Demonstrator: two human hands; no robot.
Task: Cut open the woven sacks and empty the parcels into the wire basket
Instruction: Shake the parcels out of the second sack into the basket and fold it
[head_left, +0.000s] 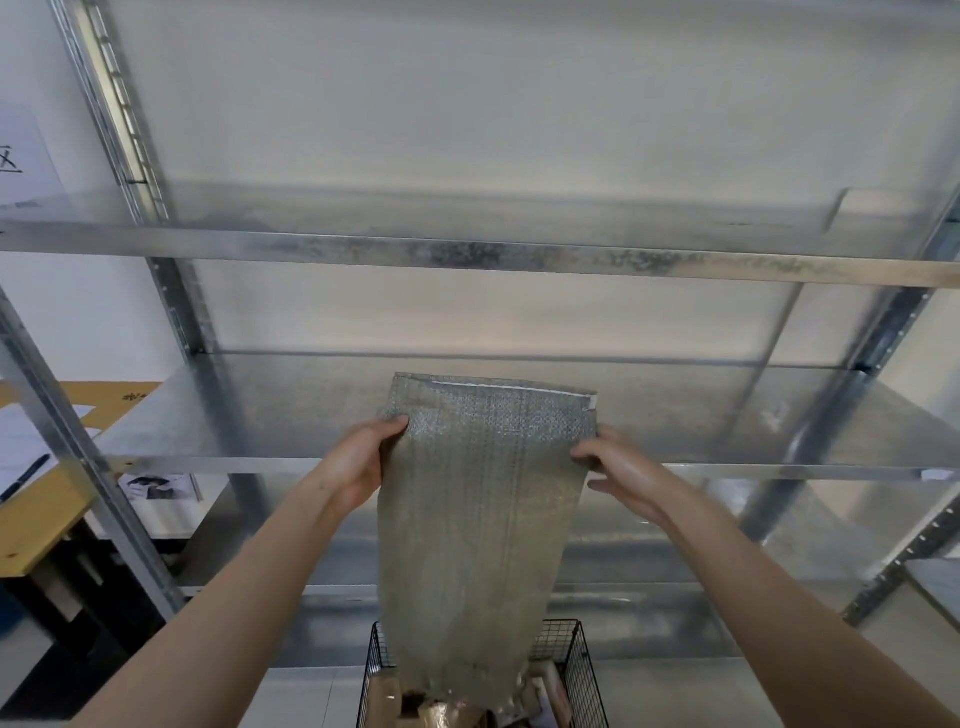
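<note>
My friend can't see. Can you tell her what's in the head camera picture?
The left hand and right hand hold a woven sack upside down by its stitched end, its lower end hanging into a wire basket of parcels. Metal shelves stand behind, with a wooden table at the left.

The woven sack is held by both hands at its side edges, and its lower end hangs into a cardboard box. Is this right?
Not quite: the head view shows a black wire basket under it, not a cardboard box. The left hand and right hand do hold the woven sack at its side edges.
</note>
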